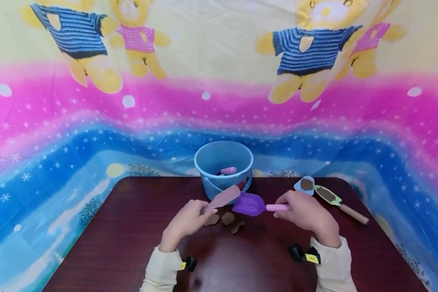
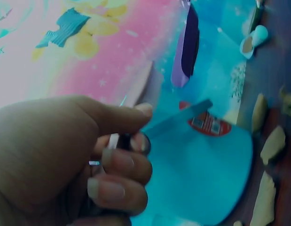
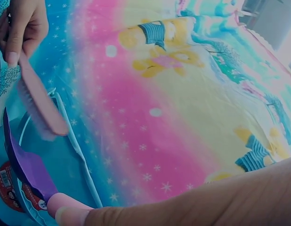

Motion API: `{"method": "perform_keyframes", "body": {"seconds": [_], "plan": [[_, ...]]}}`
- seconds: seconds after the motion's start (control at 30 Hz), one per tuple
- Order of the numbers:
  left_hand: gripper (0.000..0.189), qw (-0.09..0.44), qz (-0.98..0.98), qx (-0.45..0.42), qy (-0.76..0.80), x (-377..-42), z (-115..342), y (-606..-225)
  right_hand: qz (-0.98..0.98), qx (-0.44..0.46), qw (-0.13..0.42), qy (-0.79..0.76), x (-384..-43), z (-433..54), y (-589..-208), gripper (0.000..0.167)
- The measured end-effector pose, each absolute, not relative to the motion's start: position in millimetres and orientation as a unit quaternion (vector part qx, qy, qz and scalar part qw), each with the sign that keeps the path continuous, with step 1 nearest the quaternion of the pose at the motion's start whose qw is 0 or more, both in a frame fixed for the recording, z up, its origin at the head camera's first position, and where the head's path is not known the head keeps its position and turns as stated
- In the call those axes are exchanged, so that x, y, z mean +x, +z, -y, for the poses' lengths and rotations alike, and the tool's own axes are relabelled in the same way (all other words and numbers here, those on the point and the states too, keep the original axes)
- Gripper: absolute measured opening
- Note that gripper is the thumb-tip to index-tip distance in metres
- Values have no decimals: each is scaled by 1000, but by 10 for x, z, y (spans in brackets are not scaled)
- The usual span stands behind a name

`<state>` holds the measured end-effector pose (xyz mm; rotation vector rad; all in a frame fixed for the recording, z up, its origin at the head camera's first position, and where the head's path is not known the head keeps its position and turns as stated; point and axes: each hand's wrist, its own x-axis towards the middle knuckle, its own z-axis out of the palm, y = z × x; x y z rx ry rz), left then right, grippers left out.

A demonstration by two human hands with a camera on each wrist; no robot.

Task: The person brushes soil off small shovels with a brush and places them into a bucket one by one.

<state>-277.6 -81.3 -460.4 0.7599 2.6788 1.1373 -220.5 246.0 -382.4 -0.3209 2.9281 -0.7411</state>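
Left fingers (image 2: 126,165): gripping brush (image 1: 224,197)
Right fingers (image 1: 285,198): holding purple shovel (image 1: 249,204)
Bucket (image 1: 210,190): standing by counter's (image 1: 131,227) far edge
Shovel: apparently undergoing brushing, likely needing brush lowered onto it

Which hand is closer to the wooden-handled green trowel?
Right. The right hand is just left of the green trowel, holding a purple shovel; the left hand is much farther left, holding a pink brush.
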Motion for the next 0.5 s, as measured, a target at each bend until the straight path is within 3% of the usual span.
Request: {"method": "perform_keyframes", "body": {"seconds": [0.33, 0.5], "plan": [[30, 94, -851, 327, 400, -2693, 488, -4642, -964, -101, 54, -238, -2205, -2407, -3834, 13], [32, 104, -841, 335, 412, -2665, 397, -4687, -962, -107, 54, -244, -2205, -2389, -3825, 20]]}}
